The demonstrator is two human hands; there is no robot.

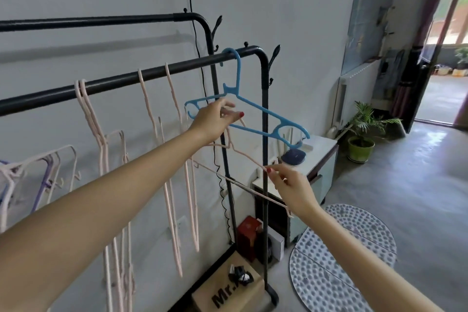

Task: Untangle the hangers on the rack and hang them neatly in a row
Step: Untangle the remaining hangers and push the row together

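Head view: thin pink wire hanger (235, 180) is held off the black metal rack rail (121, 81), below the blue plastic hanger (255, 111) hooked at the rail's right end. Hook pinched by left hand (215, 119); shoulder pinched by right hand (291, 190).

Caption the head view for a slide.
Both hands, left hand and right hand, hold a pink hanger below the blue hanger.
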